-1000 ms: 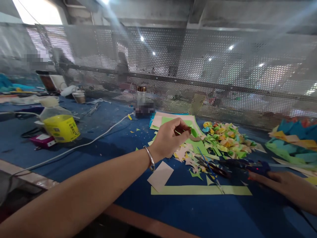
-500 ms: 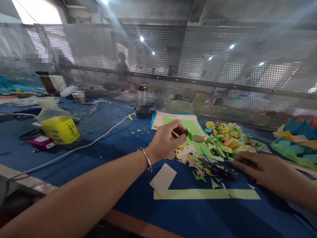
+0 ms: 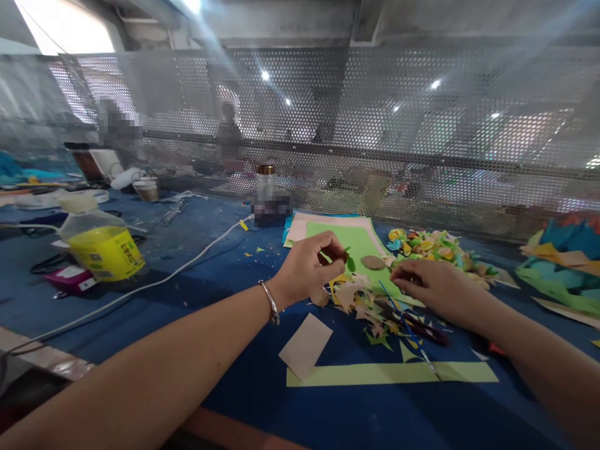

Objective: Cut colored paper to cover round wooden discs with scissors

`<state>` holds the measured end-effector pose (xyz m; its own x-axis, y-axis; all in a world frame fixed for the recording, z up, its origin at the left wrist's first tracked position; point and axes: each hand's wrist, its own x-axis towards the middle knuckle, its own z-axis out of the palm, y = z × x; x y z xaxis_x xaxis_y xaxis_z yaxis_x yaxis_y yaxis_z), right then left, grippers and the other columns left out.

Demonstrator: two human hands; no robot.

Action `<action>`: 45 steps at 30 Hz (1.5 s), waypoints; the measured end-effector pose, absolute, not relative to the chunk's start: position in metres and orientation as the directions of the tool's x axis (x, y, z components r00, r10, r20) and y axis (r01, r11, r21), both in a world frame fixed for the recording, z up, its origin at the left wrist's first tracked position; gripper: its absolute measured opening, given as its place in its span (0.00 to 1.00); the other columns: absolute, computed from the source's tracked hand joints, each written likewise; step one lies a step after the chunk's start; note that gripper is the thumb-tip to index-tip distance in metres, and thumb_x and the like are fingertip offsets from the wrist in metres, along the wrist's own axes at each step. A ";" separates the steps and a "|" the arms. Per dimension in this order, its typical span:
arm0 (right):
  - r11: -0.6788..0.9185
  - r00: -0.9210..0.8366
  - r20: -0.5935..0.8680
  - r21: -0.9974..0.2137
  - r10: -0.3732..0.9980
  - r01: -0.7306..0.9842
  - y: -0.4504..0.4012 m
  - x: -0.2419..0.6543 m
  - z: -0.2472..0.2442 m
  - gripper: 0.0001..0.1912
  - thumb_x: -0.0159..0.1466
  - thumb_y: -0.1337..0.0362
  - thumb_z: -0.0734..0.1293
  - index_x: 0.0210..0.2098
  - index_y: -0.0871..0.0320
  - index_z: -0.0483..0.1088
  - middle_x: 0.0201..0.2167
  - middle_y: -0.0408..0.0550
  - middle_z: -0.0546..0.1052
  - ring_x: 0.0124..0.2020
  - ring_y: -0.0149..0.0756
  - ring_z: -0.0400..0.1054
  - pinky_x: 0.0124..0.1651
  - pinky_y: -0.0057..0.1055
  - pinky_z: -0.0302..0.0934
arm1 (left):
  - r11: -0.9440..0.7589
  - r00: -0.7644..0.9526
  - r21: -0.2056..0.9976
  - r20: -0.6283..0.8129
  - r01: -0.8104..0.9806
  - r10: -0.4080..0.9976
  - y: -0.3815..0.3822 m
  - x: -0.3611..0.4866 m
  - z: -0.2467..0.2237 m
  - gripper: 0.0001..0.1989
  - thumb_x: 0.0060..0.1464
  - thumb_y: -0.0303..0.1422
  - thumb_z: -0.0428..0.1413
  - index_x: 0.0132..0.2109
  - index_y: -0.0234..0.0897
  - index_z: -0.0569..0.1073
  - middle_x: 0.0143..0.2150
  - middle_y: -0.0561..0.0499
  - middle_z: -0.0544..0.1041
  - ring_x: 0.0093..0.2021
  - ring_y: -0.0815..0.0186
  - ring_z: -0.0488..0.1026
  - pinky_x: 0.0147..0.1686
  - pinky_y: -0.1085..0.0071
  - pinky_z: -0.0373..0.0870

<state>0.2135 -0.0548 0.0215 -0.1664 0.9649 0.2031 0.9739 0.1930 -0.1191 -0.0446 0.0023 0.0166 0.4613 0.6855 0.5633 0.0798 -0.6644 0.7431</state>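
Note:
A small green paper piece (image 3: 350, 262) is pinched between the thumb and fingers of my left hand (image 3: 312, 265), raised over the stacked paper sheets (image 3: 323, 230). My right hand (image 3: 434, 286) hovers to its right, above the edge of the green sheet, with its fingers curled; whether they hold anything is too small to tell. A round brownish disc (image 3: 372, 262) lies on the green sheet between my hands. Below them are star-like paper scraps (image 3: 359, 300), dark scissors (image 3: 424, 329) and a thin blue brush (image 3: 398, 312).
Folded paper flowers (image 3: 435, 247) are heaped behind my right hand. A pale card (image 3: 307, 345) overlaps a light green strip (image 3: 360, 375) near the front. Leftward stand a yellow-labelled bottle (image 3: 105, 250) and a white cable (image 3: 187, 264). A perforated metal screen (image 3: 300, 106) closes the back.
My right hand has moved left from beside the scissors and flower heap, closer to my left hand. My left hand still pinches the green piece. The view has shifted slightly.

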 end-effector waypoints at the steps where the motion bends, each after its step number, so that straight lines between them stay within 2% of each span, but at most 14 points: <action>1: 0.180 -0.153 0.204 -0.124 0.967 0.976 -0.054 0.217 0.020 0.12 0.66 0.59 0.59 0.33 0.54 0.73 0.27 0.45 0.78 0.27 0.39 0.71 0.30 0.32 0.57 | -0.663 0.467 0.744 0.558 0.084 0.686 0.003 -0.044 0.016 0.03 0.46 0.31 0.55 0.32 0.37 0.70 0.31 0.52 0.76 0.30 0.70 0.72 0.30 0.73 0.70; 5: 0.157 -0.129 0.196 -0.136 0.972 0.978 -0.052 0.224 0.016 0.12 0.66 0.58 0.60 0.34 0.53 0.74 0.29 0.46 0.79 0.29 0.39 0.72 0.31 0.32 0.58 | -0.660 0.499 0.745 0.536 0.101 0.681 0.001 -0.044 0.017 0.04 0.46 0.31 0.55 0.32 0.37 0.70 0.31 0.52 0.76 0.30 0.70 0.72 0.31 0.73 0.71; 14: 0.249 -0.228 0.171 -0.109 0.958 0.962 -0.058 0.218 0.012 0.10 0.65 0.63 0.61 0.36 0.54 0.75 0.35 0.48 0.81 0.35 0.42 0.75 0.35 0.33 0.61 | -0.665 0.490 0.735 0.535 0.133 0.688 0.002 -0.042 0.016 0.03 0.47 0.31 0.55 0.31 0.37 0.70 0.31 0.51 0.75 0.30 0.70 0.71 0.30 0.73 0.70; 20: 0.363 -0.337 0.195 -0.117 0.921 0.924 -0.061 0.205 0.011 0.10 0.63 0.70 0.62 0.39 0.54 0.74 0.38 0.48 0.81 0.39 0.42 0.75 0.40 0.34 0.64 | -0.680 0.515 0.719 0.532 0.144 0.672 0.001 -0.038 0.013 0.02 0.47 0.30 0.54 0.31 0.37 0.69 0.30 0.52 0.75 0.30 0.71 0.72 0.30 0.74 0.70; 26: 0.466 -0.442 0.193 -0.106 0.876 0.878 -0.065 0.191 0.012 0.12 0.63 0.74 0.62 0.39 0.55 0.75 0.38 0.49 0.79 0.40 0.41 0.74 0.40 0.33 0.64 | -0.673 0.519 0.721 0.515 0.168 0.682 0.000 -0.037 0.013 0.02 0.46 0.30 0.55 0.30 0.37 0.70 0.29 0.53 0.75 0.30 0.71 0.71 0.30 0.74 0.70; 36: 0.475 -0.468 0.158 -0.010 0.869 0.880 -0.061 0.186 0.005 0.11 0.65 0.72 0.63 0.37 0.53 0.76 0.39 0.50 0.77 0.43 0.42 0.73 0.42 0.33 0.64 | -0.675 0.525 0.722 0.519 0.153 0.675 -0.002 -0.037 0.013 0.02 0.46 0.30 0.55 0.31 0.38 0.70 0.30 0.52 0.76 0.29 0.71 0.71 0.30 0.73 0.69; 45: 0.480 -0.472 0.158 -0.020 0.868 0.877 -0.060 0.188 0.003 0.11 0.64 0.73 0.62 0.37 0.55 0.75 0.41 0.51 0.78 0.42 0.42 0.74 0.41 0.35 0.65 | -0.684 0.534 0.709 0.517 0.172 0.670 -0.001 -0.038 0.013 0.02 0.47 0.30 0.55 0.31 0.38 0.70 0.30 0.52 0.76 0.29 0.72 0.71 0.29 0.74 0.70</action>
